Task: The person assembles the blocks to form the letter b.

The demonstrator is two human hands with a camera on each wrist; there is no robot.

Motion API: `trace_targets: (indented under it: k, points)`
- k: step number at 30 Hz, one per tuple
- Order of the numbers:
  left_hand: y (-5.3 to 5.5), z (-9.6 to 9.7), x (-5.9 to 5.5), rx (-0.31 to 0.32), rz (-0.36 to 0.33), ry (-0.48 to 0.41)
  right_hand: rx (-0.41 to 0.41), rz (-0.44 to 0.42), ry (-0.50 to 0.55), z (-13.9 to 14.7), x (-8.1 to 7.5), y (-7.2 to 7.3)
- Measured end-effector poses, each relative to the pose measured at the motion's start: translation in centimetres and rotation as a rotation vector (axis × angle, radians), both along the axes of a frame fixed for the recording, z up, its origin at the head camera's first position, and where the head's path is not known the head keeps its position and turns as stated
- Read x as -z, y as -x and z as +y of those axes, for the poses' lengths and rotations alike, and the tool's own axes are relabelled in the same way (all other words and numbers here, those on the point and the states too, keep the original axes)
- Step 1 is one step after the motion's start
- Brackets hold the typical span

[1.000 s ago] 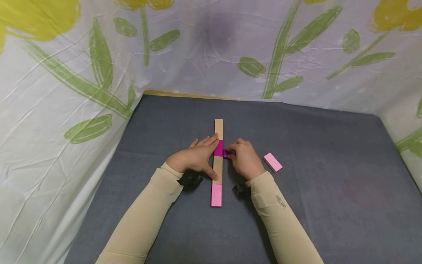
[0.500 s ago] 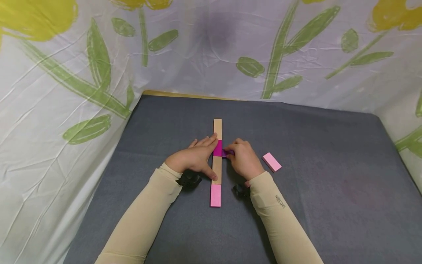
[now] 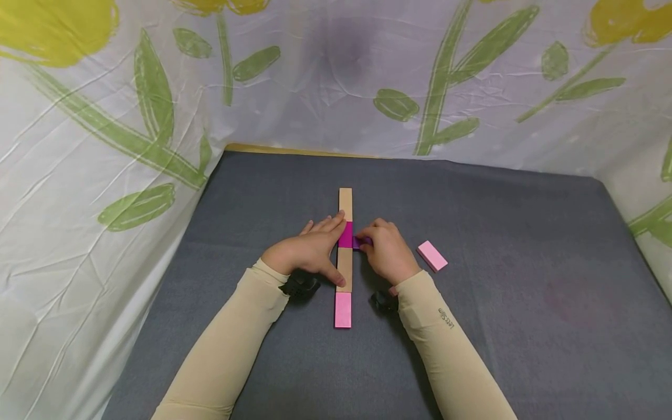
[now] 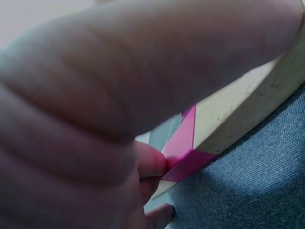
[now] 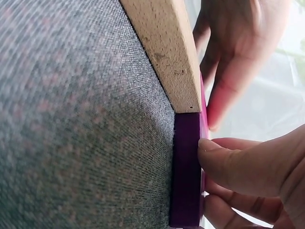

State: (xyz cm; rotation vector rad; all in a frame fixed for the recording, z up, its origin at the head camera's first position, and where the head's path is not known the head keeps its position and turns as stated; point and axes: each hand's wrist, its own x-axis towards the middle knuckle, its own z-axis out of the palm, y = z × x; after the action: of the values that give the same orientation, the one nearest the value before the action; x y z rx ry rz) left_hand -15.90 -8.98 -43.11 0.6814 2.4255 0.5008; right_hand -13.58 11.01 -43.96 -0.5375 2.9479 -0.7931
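Note:
A straight row of flat blocks runs away from me: a pink block (image 3: 343, 310) nearest, a wooden block (image 3: 344, 267), a magenta block (image 3: 345, 234), then another wooden block (image 3: 345, 202). My left hand (image 3: 310, 252) spans the row from its left side, thumb on the nearer wooden block. Its fingertips touch the magenta block (image 4: 183, 148), as the left wrist view shows. On the row's right side my right hand (image 3: 389, 249) pinches a purple block (image 5: 187, 167), which lies on the cloth with its end against the row. Its fingers partly cover that block.
A loose pink block (image 3: 433, 256) lies tilted to the right of my right hand. Dark grey cloth (image 3: 525, 326) covers the table. A white sheet with painted flowers (image 3: 325, 111) hangs behind and along the sides.
Both hands and the blocks hold the same places relative to one another. Only a slight shift of the whole head view shows.

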Motion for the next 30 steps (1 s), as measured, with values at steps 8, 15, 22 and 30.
trace_targets:
  k: [8, 15, 22, 30]
  points:
    - [0.0, -0.1, 0.0, -0.006, -0.003, -0.011, -0.006, -0.004, -0.007, 0.0, -0.3, 0.2]
    - [0.1, -0.3, -0.2, -0.013, 0.002, -0.017, -0.066, 0.017, -0.001, 0.6, -1.1, 0.3]
    - [0.2, -0.2, -0.1, -0.009, 0.015, -0.017, -0.005, -0.014, -0.011, 2.1, -2.9, 0.2]
    - [-0.1, -0.1, 0.1, -0.007, -0.005, -0.022, 0.041, -0.072, 0.0, 5.0, -3.3, -0.2]
